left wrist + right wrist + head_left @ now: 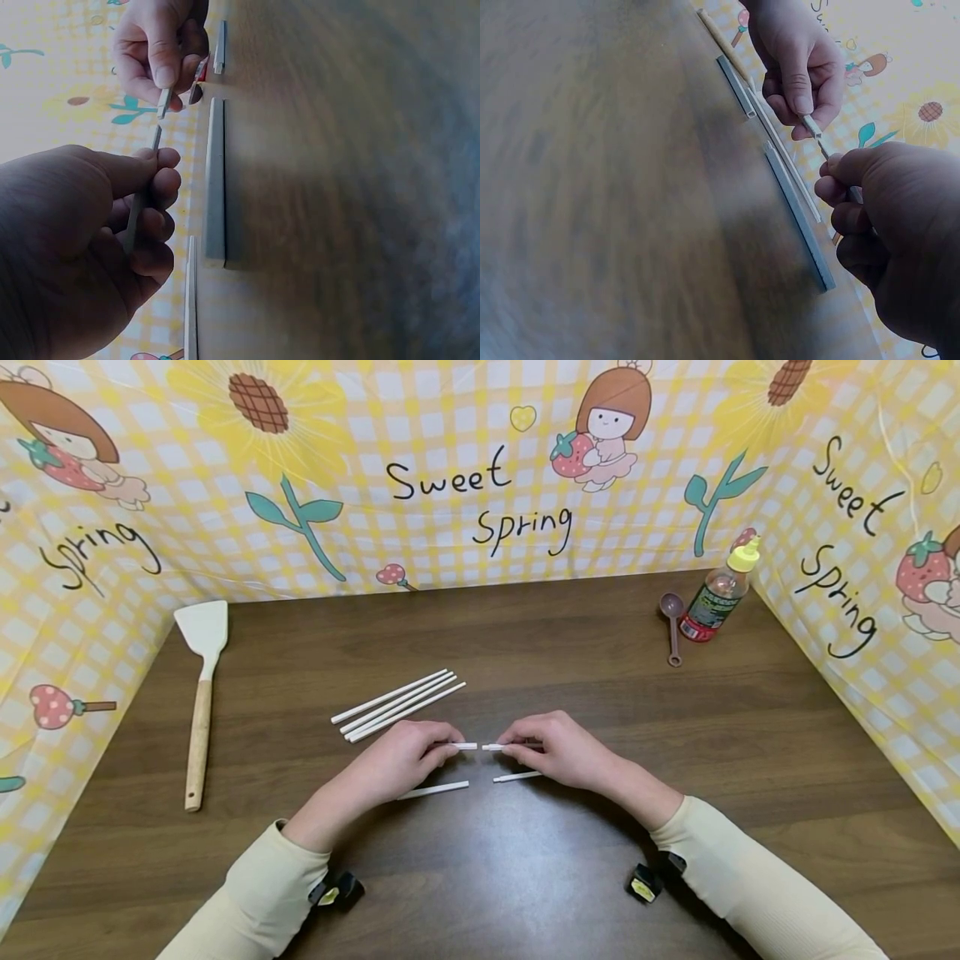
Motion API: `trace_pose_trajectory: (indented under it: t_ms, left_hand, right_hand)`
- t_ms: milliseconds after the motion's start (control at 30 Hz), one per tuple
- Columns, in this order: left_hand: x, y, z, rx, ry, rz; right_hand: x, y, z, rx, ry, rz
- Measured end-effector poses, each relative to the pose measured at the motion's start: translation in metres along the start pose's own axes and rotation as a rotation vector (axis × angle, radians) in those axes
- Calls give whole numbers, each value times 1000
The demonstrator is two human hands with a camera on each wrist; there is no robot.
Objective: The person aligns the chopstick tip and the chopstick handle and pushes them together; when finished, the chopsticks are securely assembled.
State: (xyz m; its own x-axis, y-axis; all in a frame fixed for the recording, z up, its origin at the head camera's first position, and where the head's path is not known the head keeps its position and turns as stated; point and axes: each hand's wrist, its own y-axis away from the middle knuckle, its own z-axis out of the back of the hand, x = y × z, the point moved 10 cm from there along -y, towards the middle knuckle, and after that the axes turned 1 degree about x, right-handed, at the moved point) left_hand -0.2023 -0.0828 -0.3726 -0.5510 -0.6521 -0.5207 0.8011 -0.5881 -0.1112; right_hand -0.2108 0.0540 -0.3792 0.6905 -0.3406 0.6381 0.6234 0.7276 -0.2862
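Observation:
My left hand (416, 756) pinches a slim white stick (467, 746) between thumb and fingers. Opposite it, my right hand (558, 747) holds another white stick (491, 747) with a thinner tip. The two ends face each other in line, a small gap between them. In the right wrist view, the left hand's stick (811, 124) shows a square, hollow end. On the table below the left hand lies a white stick (442, 789), partly hidden by that hand. A stick with a narrowed tip (517, 777) lies below the right hand, which covers its far end.
Several white sticks (397, 706) lie side by side behind my left hand. A white spatula (204, 631) with a wooden handle is at the left. At the back right stand a bottle (716, 602) with a yellow cap and, beside it, a brown measuring spoon (672, 627). Patterned cloth (450, 543) borders the table.

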Motion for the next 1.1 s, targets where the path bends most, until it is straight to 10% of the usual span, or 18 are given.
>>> trace_pose_trajectory:
  t_ms: [1100]
  left_hand:
    - [-6,0,-4,29,23,-15]
  right_hand:
    - [5,1,-2,-5,-13,30]
